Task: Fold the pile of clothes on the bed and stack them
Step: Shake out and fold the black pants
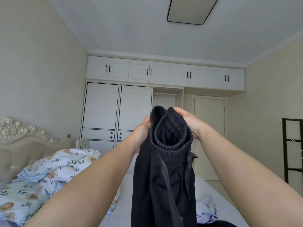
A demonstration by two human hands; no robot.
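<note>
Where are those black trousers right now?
In the head view, the black trousers hang in mid-air at centre, held up by the waistband between the left hand and right hand, above the bed.

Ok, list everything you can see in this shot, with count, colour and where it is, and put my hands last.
Black trousers: one, black, elastic waistband up, hanging in mid-air over the bed.
Quilt: one, white and pale blue with leaf and bear print, bunched at left on the bed.
Bed: one, white sheet, below the arms.
Headboard: one, beige, carved, far left.
Loose clothes: a few, white and blue, lower right on the bed.
Wardrobe: one, white with black trim, back wall.
Upper cabinets: eight doors, white, above the wardrobe.
Door: one, cream, right of the wardrobe.
Ceiling light: one, rectangular, black-edged, top.
Rack: one, black, right edge.
Left hand: gripping the waistband.
Right hand: gripping the waistband.
</note>
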